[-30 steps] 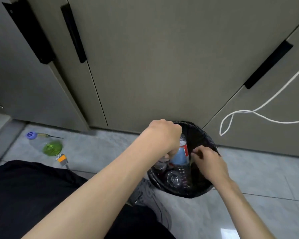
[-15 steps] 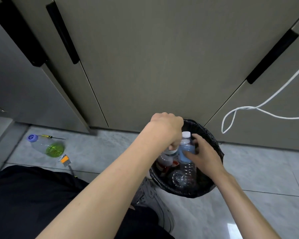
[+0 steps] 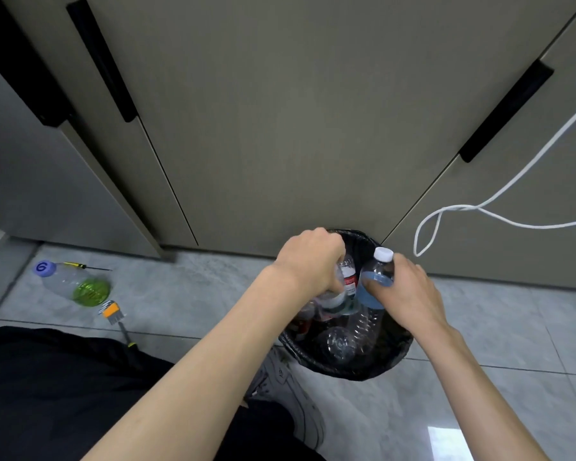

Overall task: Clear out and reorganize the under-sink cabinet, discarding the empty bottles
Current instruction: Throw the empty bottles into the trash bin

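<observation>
Blue-label bottle (image 3: pixel 374 284): held upright over the bin (image 3: pixel 393 354), white cap uppermost, long axis near vertical with the base toward the bin's inside. It is grasped at the shoulder by the right hand (image 3: pixel 409 294), fingers (image 3: pixel 376 287) wrapped over the blue band.

Red-label bottle (image 3: pixel 346 277): held just left of the blue-label bottle, above the bin's mouth, tilted. It is clenched by the left hand (image 3: pixel 310 261); the fist covers most of it, so the cap end cannot be made out.

Key relation: both bottles stand directly above the bin opening, one in each hand, close to touching; whether they touch cannot be told. Either is judged droppable straight down.

Bin contents: a black liner is fitted; several clear plastic bottles (image 3: pixel 343 341) lie inside, heaped toward the near wall. Room for two more is judged tight.

Bin position: on the floor (image 3: pixel 213 294), against the closed cabinet doors (image 3: pixel 280 128).

Left of bin, well apart: a clear bottle with green base (image 3: pixel 74 284) lies on its side on the floor, not yet discarded; a small screwdriver (image 3: pixel 84 266) lies just beyond it and a brush (image 3: pixel 115 316) just beside it.

Right of bin: a white cord (image 3: pixel 446 211) hangs looped before the doors.
</observation>
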Available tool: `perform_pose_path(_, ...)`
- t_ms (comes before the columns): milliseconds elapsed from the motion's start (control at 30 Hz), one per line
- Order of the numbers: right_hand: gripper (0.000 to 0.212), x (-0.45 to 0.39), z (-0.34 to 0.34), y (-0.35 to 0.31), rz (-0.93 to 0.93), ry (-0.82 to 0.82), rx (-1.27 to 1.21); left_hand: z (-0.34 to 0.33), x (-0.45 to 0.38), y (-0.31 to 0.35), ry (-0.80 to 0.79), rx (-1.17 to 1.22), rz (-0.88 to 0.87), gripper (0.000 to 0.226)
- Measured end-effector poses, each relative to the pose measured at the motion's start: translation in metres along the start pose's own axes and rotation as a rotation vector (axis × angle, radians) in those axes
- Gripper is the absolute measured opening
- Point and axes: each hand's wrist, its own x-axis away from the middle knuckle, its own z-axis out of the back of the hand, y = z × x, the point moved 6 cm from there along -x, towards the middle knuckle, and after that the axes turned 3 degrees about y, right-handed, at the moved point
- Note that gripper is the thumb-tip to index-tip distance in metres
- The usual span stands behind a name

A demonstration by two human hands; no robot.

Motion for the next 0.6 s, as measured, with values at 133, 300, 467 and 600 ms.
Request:
perform_pose_path(133,0.037,0.006,-0.009,-0.006,0.007,-0.092,-0.029,-0.048,-0.001,0.001,-0.140,0.010,-0.031,0.036)
perform_pose_path(300,0.039,0.012,-0.032,-0.026,0.070,-0.165,-0.036,-0.073,0.009,-0.020,0.069,0.345,0.105,0.058)
perform_pose_path(467,0.054,0.005,-0.046,-0.032,0.035,-0.186,-0.032,-0.078,0.007,-0.030,-0.020,0.197,0.105,0.076)
perform_pose_path(600,0.067,0.009,-0.025,-0.055,0.125,-0.021,-0.168,-0.063,0.007,-0.041,-0.134,0.128,0.123,0.075)
